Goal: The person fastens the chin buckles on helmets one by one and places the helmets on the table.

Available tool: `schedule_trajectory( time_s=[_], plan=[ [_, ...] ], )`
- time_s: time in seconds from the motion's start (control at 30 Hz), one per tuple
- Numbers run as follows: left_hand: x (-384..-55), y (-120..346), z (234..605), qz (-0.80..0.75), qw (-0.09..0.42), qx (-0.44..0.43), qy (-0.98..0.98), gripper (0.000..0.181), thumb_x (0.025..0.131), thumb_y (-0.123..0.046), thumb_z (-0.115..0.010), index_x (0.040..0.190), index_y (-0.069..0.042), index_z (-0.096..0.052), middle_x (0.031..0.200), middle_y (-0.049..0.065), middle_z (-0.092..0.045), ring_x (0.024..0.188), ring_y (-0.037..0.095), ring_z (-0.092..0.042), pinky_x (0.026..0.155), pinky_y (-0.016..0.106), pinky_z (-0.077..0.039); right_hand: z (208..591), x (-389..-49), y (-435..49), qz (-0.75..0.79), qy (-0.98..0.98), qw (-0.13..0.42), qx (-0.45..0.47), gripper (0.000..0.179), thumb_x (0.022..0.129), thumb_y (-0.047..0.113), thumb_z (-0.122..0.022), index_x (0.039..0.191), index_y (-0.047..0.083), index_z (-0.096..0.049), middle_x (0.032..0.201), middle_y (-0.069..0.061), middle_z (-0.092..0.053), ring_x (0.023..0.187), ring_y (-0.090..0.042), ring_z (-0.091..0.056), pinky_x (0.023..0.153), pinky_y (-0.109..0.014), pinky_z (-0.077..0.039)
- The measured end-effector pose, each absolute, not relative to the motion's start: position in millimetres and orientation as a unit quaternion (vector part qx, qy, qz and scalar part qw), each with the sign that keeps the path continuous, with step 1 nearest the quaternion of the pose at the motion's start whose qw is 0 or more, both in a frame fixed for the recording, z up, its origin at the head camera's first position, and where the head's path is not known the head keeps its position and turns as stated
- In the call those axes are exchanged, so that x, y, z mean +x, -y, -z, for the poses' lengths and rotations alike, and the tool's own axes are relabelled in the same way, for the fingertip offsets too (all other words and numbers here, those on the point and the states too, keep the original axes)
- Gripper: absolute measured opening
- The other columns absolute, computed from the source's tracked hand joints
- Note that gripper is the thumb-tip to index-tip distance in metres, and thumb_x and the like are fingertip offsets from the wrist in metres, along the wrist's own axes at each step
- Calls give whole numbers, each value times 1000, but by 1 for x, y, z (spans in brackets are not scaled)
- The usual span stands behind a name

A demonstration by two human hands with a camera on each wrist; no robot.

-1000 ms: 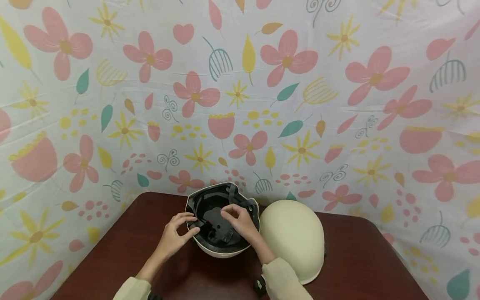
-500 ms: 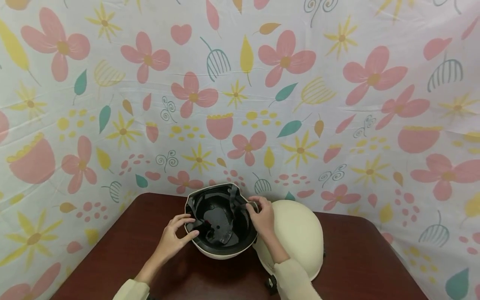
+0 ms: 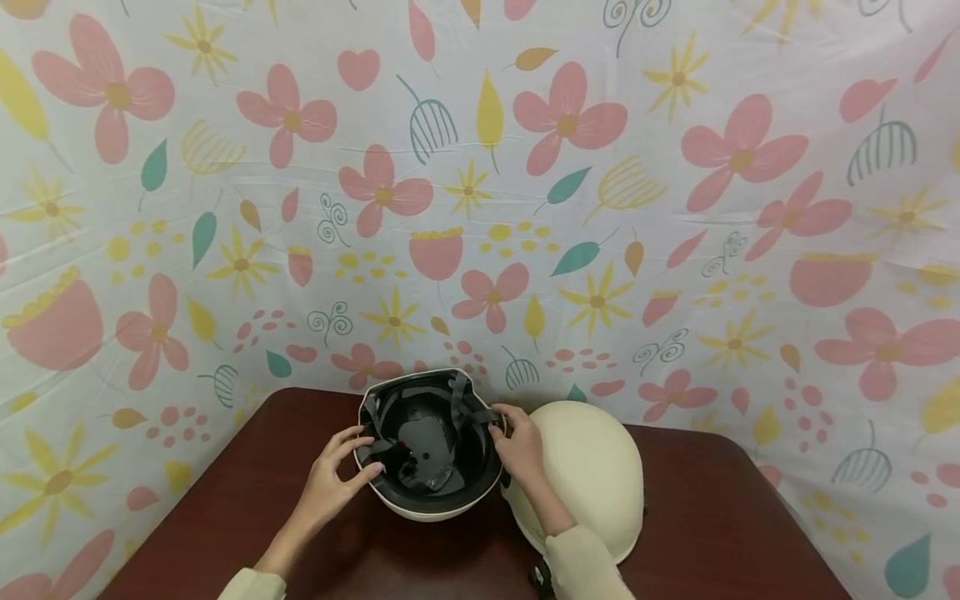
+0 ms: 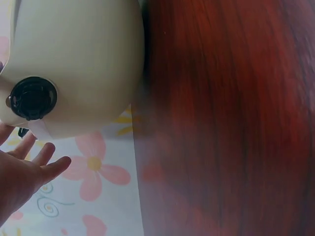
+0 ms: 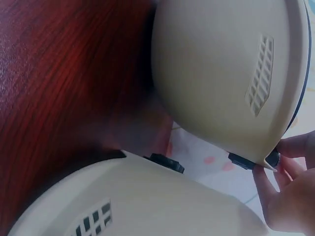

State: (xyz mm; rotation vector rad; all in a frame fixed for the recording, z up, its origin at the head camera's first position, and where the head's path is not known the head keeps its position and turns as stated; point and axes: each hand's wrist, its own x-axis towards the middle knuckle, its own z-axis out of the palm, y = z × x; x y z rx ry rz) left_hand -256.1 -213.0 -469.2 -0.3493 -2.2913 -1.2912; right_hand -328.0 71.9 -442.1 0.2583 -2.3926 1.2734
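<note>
A cream helmet [image 3: 429,454] lies upside down on the table, its black padded inside and grey straps [image 3: 459,406] showing. My left hand [image 3: 327,477] is at its left rim, fingers over the edge and thumb against the front of it. In the left wrist view a round black knob [image 4: 33,98] sits on the shell beside the spread fingertips [image 4: 58,168]. On the opposite side, my right hand [image 3: 522,450] grips the right rim. The right wrist view shows its thumb and fingers [image 5: 266,189] pinching the shell's corner by a small black fitting [image 5: 241,161].
A second cream helmet [image 3: 588,479] rests dome up close on the right, beneath the right forearm. The dark red-brown table [image 3: 705,517] meets a flower-printed cloth [image 3: 480,208] behind and at the sides.
My right hand has come out from inside the upturned helmet and moved right to grip its rim. The helmet has shifted slightly left with the left hand still at its edge.
</note>
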Motion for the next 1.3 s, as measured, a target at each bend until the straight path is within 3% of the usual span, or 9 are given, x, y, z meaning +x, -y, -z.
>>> schedule_trajectory(
  time_s=[0.17,0.3,0.43,0.73,0.8,0.9,1.03,1.17,1.3],
  plan=[
    [-254,222,471,486,213,-103,841,42,89,-18,-71,126,-2,-62,146,24,-42,133,46,-40,100,66,-38,443,-327,-66,-451,862,208,99,25,87,4,-69,112,6,-70,106,-13,-67,73,-17,-53,66,-28,-44],
    [-252,227,473,486,196,-82,847,44,91,-21,-69,130,-4,-59,147,23,-42,133,42,-43,101,58,-42,442,-327,-63,-455,861,202,100,24,86,6,-71,110,7,-72,113,-13,-68,90,-29,-66,78,-40,-54],
    [-247,232,470,498,178,-64,846,51,91,-24,-69,135,-5,-55,148,22,-43,137,42,-40,103,60,-40,442,-328,-60,-484,851,171,109,26,88,7,-69,114,6,-70,127,-15,-63,110,-37,-64,92,-47,-53],
    [-240,242,462,502,170,-60,846,53,91,-23,-69,139,-8,-51,149,22,-44,136,43,-41,103,63,-39,456,-328,-52,-529,836,125,73,30,90,17,-70,119,12,-70,125,-15,-67,117,-34,-63,95,-49,-51],
    [-238,241,462,498,177,-67,846,54,89,-22,-71,139,-10,-51,149,21,-44,131,38,-46,101,60,-41,460,-328,-52,-538,830,130,71,30,90,15,-70,119,10,-69,124,-14,-68,117,-33,-63,95,-48,-51],
    [-237,237,464,494,188,-88,844,57,88,-19,-72,139,-11,-50,151,19,-42,122,16,-53,97,53,-47,467,-329,-53,-554,817,144,67,29,89,9,-69,118,6,-69,124,-12,-69,116,-33,-64,97,-47,-50],
    [-239,235,467,501,210,-119,831,57,87,-14,-74,139,-10,-50,153,18,-39,110,-10,-49,87,39,-53,473,-327,-52,-553,812,172,72,29,88,6,-70,116,4,-69,120,-12,-70,112,-32,-66,96,-46,-51],
    [-239,236,467,508,207,-131,826,63,86,-10,-73,142,-11,-45,157,19,-30,123,14,-54,86,38,-53,479,-324,-48,-548,814,179,75,29,87,6,-71,115,4,-69,118,-13,-71,108,-33,-67,93,-46,-52],
    [-239,235,465,521,184,-148,820,67,87,-9,-72,145,-11,-39,161,22,-18,136,48,-37,87,52,-52,488,-320,-47,-576,802,144,66,30,88,4,-70,118,3,-67,117,-18,-70,103,-33,-67,79,-36,-57]
  ],
)
